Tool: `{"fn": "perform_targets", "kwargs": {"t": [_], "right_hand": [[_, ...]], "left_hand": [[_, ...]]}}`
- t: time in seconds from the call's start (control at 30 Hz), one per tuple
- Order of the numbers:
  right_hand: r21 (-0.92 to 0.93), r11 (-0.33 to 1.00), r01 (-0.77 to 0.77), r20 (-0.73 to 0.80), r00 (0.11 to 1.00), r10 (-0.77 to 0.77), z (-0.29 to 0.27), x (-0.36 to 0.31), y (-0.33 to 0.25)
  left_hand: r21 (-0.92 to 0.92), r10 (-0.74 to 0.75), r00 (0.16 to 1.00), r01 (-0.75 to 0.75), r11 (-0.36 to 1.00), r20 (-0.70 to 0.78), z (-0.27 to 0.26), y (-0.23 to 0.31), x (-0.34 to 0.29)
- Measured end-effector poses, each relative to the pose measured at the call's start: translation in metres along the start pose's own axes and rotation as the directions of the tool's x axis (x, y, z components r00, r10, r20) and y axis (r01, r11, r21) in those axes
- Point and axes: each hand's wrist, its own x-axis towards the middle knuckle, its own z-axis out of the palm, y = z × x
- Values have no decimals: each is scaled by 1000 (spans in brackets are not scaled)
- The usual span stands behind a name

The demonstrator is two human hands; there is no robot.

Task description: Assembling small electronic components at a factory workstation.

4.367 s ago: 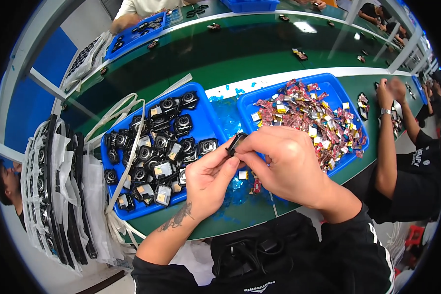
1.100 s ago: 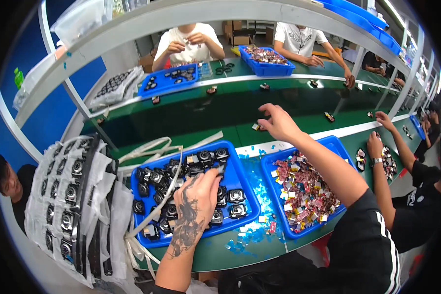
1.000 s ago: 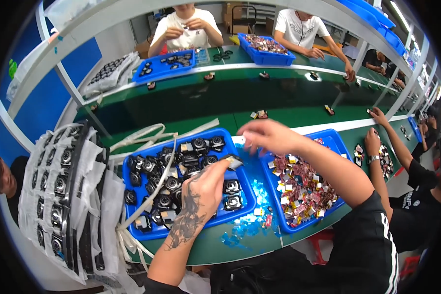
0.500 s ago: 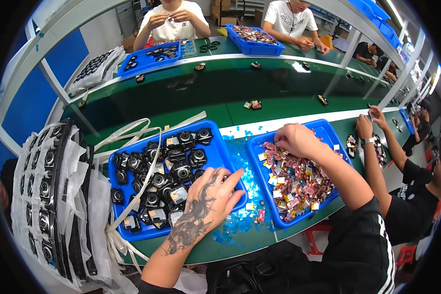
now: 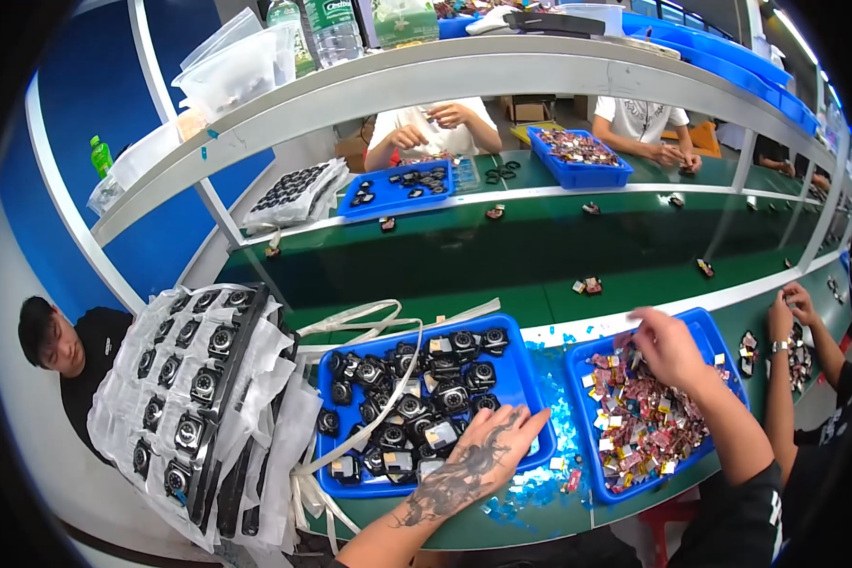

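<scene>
My tattooed left hand [image 5: 498, 447] lies over the right front part of a blue tray [image 5: 530, 383], its fingers stretched out and nothing visible in them. Jumbled black watch cases [image 5: 410, 407] with round rear discs fill that tray; some have pale square pieces on them. My right hand [image 5: 670, 348] is above the far left part of a second blue tray [image 5: 608, 488], fingers apart, with no held part showing. Under it lies a heap of small red circuit boards [image 5: 648, 417] with yellow and white bits. The palm side of both hands is hidden.
Scattered blue film pieces [image 5: 560, 417] lie between the trays. White straps [image 5: 388, 402] cross the left tray. Stacked sheets of watch cases [image 5: 189, 426] stand at left, near a person [image 5: 85, 355]. Beyond runs a green conveyor [image 5: 464, 256] with small parts; other people work across and at right.
The view has swung up and to the left, so the trays appear lower and farther right. My right hand has come up off the boards and its fingers have opened. My left hand's fingers are less spread.
</scene>
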Motion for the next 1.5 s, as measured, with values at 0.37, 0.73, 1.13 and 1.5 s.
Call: {"fn": "perform_targets", "kwargs": {"t": [0.37, 0.73, 1.13, 1.5], "right_hand": [[287, 945, -158, -156, 965, 209, -20, -46, 15], [753, 589, -294, 181, 953, 244, -16, -48, -18], [643, 761, -78, 136, 991, -14, 27, -62, -85], [656, 736, -166, 233, 972, 12, 37, -66, -86]], "left_hand": [[-997, -484, 875, -55, -49, -24, -10, -13, 21], [-989, -376, 922, -37, 141, -88, 9, -9, 12], [-621, -165, 925, -91, 778, -343, -6, 22, 13], [-599, -161, 907, -116, 792, -388, 0, 19, 8]]}}
